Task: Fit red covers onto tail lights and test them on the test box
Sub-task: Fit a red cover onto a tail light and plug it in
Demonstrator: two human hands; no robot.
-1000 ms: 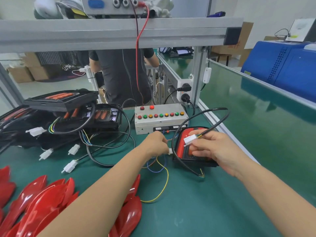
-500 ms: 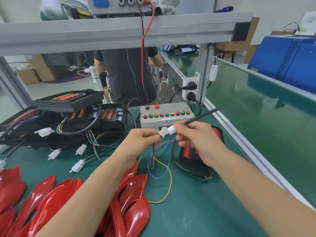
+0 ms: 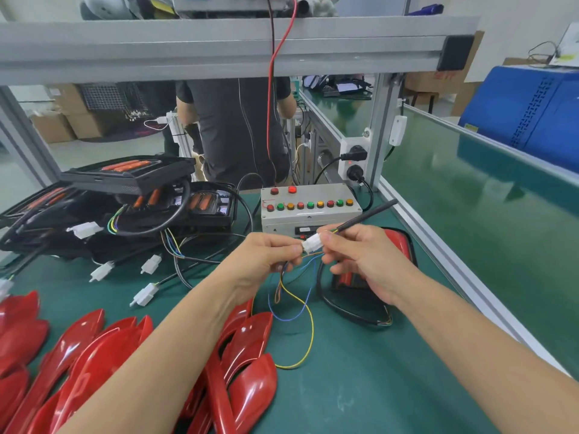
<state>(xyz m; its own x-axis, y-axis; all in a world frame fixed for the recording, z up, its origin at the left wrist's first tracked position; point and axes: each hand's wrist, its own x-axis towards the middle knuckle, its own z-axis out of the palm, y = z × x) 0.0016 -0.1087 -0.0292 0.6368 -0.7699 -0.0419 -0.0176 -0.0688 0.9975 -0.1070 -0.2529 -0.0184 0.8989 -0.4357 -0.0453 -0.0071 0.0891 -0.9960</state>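
Note:
My left hand (image 3: 266, 255) pinches the white plug of the test box's loose coloured wires (image 3: 294, 305). My right hand (image 3: 360, 255) pinches the tail light's white connector (image 3: 311, 244) on its black cable; the two plugs meet between my fingertips. The tail light (image 3: 402, 245), with a red cover on it, lies on the green mat under my right hand, partly hidden. Just behind my hands stands the grey test box (image 3: 310, 211) with rows of red, green and amber buttons. Several red covers (image 3: 247, 355) lie near the front edge.
A stack of black tail lights (image 3: 131, 195) with cables and white connectors (image 3: 145, 294) fills the left back. An aluminium frame (image 3: 219, 45) crosses overhead. A power socket (image 3: 354, 161) hangs on the post. A person in dark clothes stands behind the bench. A green conveyor (image 3: 485, 214) runs at right.
Both hands rose off the mat in front of the test box and came together. The two white plugs, apart before, now touch between my fingertips.

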